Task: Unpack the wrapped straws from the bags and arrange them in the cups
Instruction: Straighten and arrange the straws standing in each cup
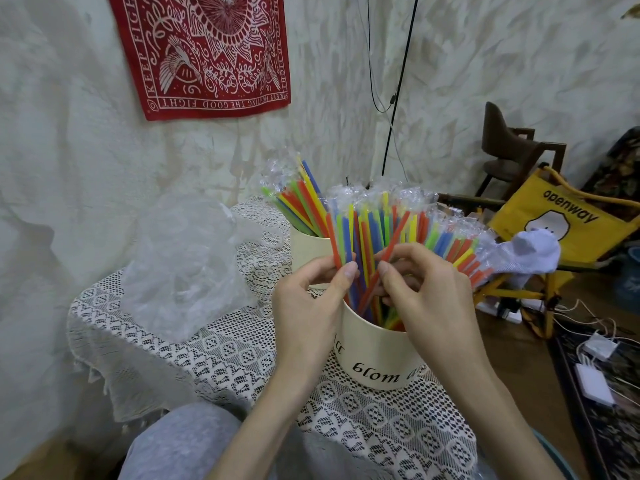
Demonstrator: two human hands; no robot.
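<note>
A cream cup [375,362] with black lettering stands near the table's right edge, full of wrapped straws [398,223] in red, yellow, green and blue that fan out to the right. My left hand [311,299] pinches a few straws at the fan's left side, just above the cup's rim. My right hand [426,289] grips straws in the middle of the fan. Behind stands a second cream cup [306,247] holding another bunch of wrapped straws [301,199], leaning left.
An empty clear plastic bag [183,268] lies crumpled on the left of the lace-covered table [242,348]. To the right stand a yellow folding chair [554,223] and a dark wooden chair [512,150]; chargers and cables [595,362] lie on the floor. My grey-clad knee [183,441] is below.
</note>
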